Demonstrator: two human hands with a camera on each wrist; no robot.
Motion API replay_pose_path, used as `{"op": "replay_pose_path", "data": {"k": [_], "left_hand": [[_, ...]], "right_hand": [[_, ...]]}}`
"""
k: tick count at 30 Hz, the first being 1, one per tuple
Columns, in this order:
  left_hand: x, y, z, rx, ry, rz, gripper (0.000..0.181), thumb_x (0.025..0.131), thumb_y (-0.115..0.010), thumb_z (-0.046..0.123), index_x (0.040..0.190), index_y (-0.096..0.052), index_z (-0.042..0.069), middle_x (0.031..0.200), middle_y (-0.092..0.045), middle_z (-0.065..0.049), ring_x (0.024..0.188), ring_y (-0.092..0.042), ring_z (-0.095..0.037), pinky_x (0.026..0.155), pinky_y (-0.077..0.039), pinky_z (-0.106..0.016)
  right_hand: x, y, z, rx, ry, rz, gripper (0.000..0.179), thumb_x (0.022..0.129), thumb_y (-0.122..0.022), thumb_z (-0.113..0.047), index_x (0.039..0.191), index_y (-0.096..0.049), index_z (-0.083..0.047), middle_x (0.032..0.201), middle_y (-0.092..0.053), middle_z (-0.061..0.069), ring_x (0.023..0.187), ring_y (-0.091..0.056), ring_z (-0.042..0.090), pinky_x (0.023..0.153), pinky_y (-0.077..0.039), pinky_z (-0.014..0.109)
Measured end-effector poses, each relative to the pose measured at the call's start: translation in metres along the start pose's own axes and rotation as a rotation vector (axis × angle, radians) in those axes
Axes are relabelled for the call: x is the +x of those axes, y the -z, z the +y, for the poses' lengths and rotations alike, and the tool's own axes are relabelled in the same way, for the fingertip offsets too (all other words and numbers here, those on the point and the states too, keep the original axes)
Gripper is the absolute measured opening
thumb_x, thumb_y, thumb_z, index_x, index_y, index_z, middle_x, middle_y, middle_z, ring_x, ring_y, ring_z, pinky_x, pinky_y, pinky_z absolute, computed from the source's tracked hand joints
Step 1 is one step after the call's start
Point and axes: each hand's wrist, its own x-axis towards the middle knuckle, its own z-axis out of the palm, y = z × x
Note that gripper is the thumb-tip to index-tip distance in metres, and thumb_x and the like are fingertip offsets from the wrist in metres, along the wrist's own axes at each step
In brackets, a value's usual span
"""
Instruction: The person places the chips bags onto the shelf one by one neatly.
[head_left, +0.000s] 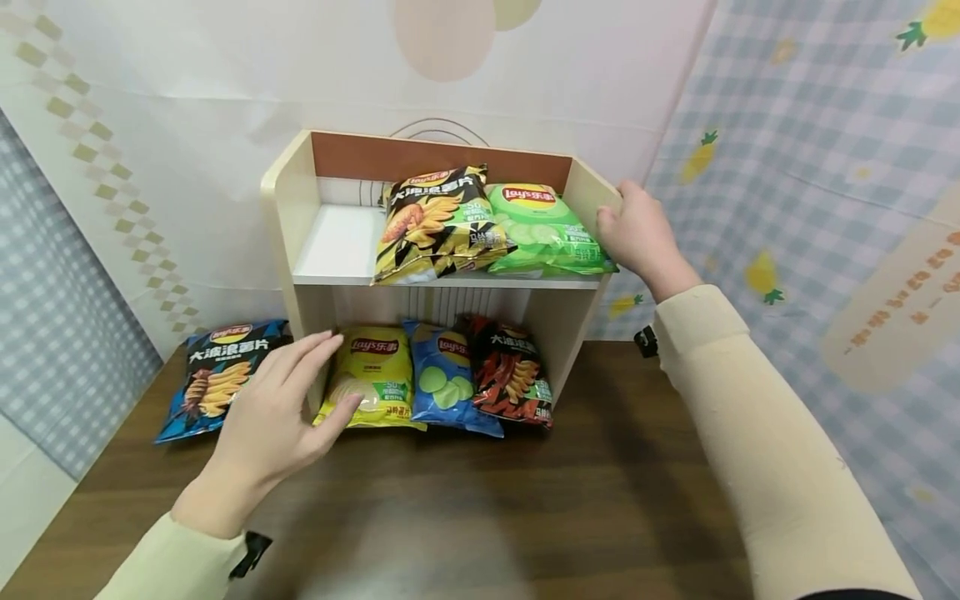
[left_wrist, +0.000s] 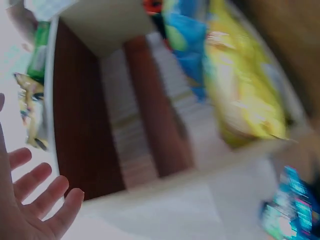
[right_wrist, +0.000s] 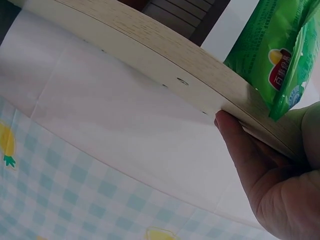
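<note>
A small two-tier shelf (head_left: 283, 218) stands on the table, with chip bags on both tiers. My right hand (head_left: 641, 229) grips the upper edge of its right side panel; the right wrist view shows fingers on either side of that panel (right_wrist: 165, 62). Beside this hand, a green chip bag (head_left: 536, 229) lies on the upper tier, next to a black-and-gold chip bag (head_left: 435, 221). My left hand (head_left: 270, 417) is held in the air before the shelf's lower left, fingers extended and holding nothing. Behind its thumb is a yellow chip bag (head_left: 375, 367).
A blue chip bag (head_left: 444, 375) and a black-and-red chip bag (head_left: 512, 371) share the lower tier with the yellow one. Outside the shelf, at left, a dark blue chip bag (head_left: 225, 367) leans on the brown table (head_left: 480, 517). A checked curtain (head_left: 817, 208) hangs at right.
</note>
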Motion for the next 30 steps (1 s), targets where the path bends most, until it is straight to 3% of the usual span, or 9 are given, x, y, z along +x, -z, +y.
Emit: {"op": "replay_pose_path", "data": {"k": [4, 8, 11, 15, 17, 24, 30], "left_hand": [[-0.026, 0.004, -0.020, 0.015, 0.052, -0.016, 0.065, 0.086, -0.059, 0.053, 0.136, -0.056, 0.010, 0.134, -0.055, -0.011, 0.118, -0.053, -0.034, 0.082, -0.048, -0.055], [-0.044, 0.007, -0.044, 0.017, 0.176, -0.045, 0.067, 0.081, -0.072, 0.042, 0.139, -0.054, 0.014, 0.137, -0.052, -0.012, 0.121, -0.050, -0.038, 0.084, -0.044, -0.058], [-0.051, 0.008, -0.061, 0.011, 0.315, -0.095, 0.073, 0.080, -0.074, 0.040, 0.143, -0.048, 0.014, 0.141, -0.047, -0.015, 0.124, -0.043, -0.043, 0.092, -0.035, -0.062], [-0.061, 0.006, -0.078, 0.046, 0.502, -0.189, 0.084, 0.084, -0.069, 0.049, 0.150, -0.034, 0.011, 0.148, -0.034, -0.020, 0.127, -0.030, -0.051, 0.086, -0.030, -0.071], [-0.065, 0.004, -0.086, 0.080, 0.565, -0.227, 0.090, 0.084, -0.066, 0.054, 0.152, -0.029, 0.010, 0.150, -0.027, -0.023, 0.128, -0.025, -0.054, 0.083, -0.029, -0.074], [-0.071, -0.007, -0.111, 0.153, 0.662, -0.254, 0.101, 0.082, -0.062, 0.063, 0.152, -0.021, 0.004, 0.149, -0.018, -0.033, 0.127, -0.019, -0.061, 0.092, -0.019, -0.073], [-0.073, -0.020, -0.124, 0.161, 0.763, -0.350, 0.108, 0.082, -0.054, 0.071, 0.154, -0.010, 0.003, 0.149, -0.004, -0.039, 0.132, -0.001, -0.063, 0.098, -0.003, -0.075]], "right_hand": [[0.000, 0.001, 0.002, -0.003, 0.011, 0.000, 0.039, 0.098, -0.040, -0.022, 0.126, -0.046, 0.005, 0.107, -0.056, 0.025, 0.087, -0.057, 0.035, 0.062, -0.050, 0.041], [0.000, 0.002, 0.002, -0.006, 0.014, -0.001, 0.040, 0.098, -0.039, -0.021, 0.127, -0.045, 0.006, 0.107, -0.057, 0.025, 0.088, -0.056, 0.035, 0.064, -0.051, 0.042], [0.000, 0.003, 0.001, -0.005, 0.009, 0.002, 0.040, 0.098, -0.040, -0.021, 0.127, -0.045, 0.006, 0.107, -0.057, 0.025, 0.088, -0.057, 0.035, 0.064, -0.051, 0.042], [0.000, 0.002, 0.002, 0.000, 0.005, 0.002, 0.040, 0.098, -0.040, -0.021, 0.128, -0.045, 0.005, 0.108, -0.057, 0.025, 0.089, -0.057, 0.035, 0.064, -0.051, 0.042], [0.001, 0.001, 0.002, -0.003, 0.006, 0.005, 0.040, 0.098, -0.040, -0.021, 0.128, -0.045, 0.005, 0.109, -0.057, 0.025, 0.089, -0.057, 0.035, 0.065, -0.050, 0.042], [0.000, 0.003, 0.002, -0.008, -0.002, 0.011, 0.040, 0.099, -0.040, -0.022, 0.128, -0.045, 0.005, 0.108, -0.057, 0.024, 0.088, -0.057, 0.035, 0.064, -0.050, 0.042], [-0.001, 0.000, 0.001, -0.001, -0.011, 0.004, 0.041, 0.099, -0.040, -0.023, 0.129, -0.045, 0.005, 0.110, -0.057, 0.024, 0.090, -0.057, 0.035, 0.066, -0.051, 0.042]]}}
